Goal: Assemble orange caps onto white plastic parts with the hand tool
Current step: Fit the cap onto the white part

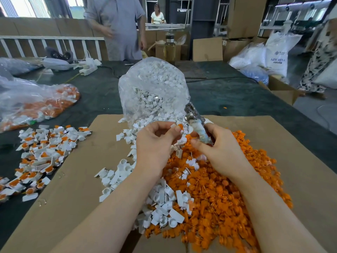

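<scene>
Left hand [155, 141] is pinching a white part [173, 126] with an orange cap [180, 127] on it, fingers curled in tight. Right hand [218, 148] is wrapped round the tool [196, 121], whose metal head pokes up just right of that pinch, almost touching the cap. Loose orange caps [228, 198] are heaped under the right hand, white parts [160, 198] under the left. Bag [155, 88] of white parts sits right behind both hands, all on cardboard [82, 179].
</scene>
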`<state>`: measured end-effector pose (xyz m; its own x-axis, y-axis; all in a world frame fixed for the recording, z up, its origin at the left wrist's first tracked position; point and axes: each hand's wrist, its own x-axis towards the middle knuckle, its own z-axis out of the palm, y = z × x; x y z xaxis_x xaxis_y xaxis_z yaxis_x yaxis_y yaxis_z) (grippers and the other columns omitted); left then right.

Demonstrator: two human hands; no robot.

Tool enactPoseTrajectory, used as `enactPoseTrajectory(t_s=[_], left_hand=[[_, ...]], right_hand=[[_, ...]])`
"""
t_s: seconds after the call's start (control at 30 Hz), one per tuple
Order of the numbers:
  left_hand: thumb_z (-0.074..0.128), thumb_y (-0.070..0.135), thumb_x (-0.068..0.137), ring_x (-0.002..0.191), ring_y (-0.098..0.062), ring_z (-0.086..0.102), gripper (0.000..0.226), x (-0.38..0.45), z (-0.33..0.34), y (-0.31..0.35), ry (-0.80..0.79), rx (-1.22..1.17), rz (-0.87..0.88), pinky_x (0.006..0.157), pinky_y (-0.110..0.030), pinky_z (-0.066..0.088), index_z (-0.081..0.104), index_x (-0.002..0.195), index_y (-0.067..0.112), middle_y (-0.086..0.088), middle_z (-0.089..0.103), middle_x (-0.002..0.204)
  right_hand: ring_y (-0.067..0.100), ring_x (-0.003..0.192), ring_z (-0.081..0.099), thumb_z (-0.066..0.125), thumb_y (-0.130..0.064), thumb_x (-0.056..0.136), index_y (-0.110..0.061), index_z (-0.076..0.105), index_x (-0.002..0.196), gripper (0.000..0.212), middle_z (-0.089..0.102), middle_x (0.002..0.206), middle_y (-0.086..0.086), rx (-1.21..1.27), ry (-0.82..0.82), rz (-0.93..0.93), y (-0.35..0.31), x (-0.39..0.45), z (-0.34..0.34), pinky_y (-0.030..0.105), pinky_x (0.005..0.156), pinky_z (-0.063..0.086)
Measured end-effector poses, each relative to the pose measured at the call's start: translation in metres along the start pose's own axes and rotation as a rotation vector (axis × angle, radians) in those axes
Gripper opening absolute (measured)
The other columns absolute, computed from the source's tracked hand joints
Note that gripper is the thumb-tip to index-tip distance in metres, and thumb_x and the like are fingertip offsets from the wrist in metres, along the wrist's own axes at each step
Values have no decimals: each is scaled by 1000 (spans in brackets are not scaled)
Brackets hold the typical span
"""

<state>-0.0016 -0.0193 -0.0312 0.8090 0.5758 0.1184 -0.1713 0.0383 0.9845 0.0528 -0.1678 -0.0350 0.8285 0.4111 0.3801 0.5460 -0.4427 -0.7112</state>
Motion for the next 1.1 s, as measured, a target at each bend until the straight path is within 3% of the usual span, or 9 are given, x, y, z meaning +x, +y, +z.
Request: enactPoseTrajectory(t_s=[0.1,0.2,0.43,0.7,0.83,1.1], left_hand=[[75,6,84,64,-9,72,10,1,0,1,-4,-32,17,60,-15,54,71,81,14,2,73,66],[74,5,84,65,-11,72,11,3,-1,1,-14,-55,29,62,-16,55,70,81,16,4,72,65],[73,5,85,62,-7,70,12,5,-4,1,-41,-60,67,60,-14,53,70,81,16,6,71,64],[71,2,84,58,-5,67,11,6,-5,3,-82,-82,84,59,-14,53,69,81,12,8,70,63],[70,1,84,57,-5,66,12,6,-6,1,-100,-117,72,60,-16,53,68,81,12,8,70,63],[70,1,85,58,-4,65,12,7,-5,0,-87,-128,54,60,-16,53,68,81,12,8,70,64]], right_hand=[[-2,69,58,69,-27,87,-28,60,91,9,61,78,-10,-2,-102,15,3,0,-5,14,56,41],[3,74,60,69,-27,87,-25,62,97,12,64,83,-10,2,-194,38,4,0,-8,26,65,47],[10,82,61,68,-28,88,-24,62,101,15,65,91,-8,-21,-303,42,0,-2,-9,38,76,51],[10,61,53,59,-15,89,-17,63,94,6,64,81,1,-108,-287,5,-1,-3,-6,34,58,44],[15,60,51,58,-10,87,-14,59,90,5,57,72,0,-144,-272,-5,-1,-3,-4,35,55,41],[14,66,56,57,-13,89,-17,59,93,7,61,78,-3,-200,-253,-8,-1,-2,0,36,59,49]])
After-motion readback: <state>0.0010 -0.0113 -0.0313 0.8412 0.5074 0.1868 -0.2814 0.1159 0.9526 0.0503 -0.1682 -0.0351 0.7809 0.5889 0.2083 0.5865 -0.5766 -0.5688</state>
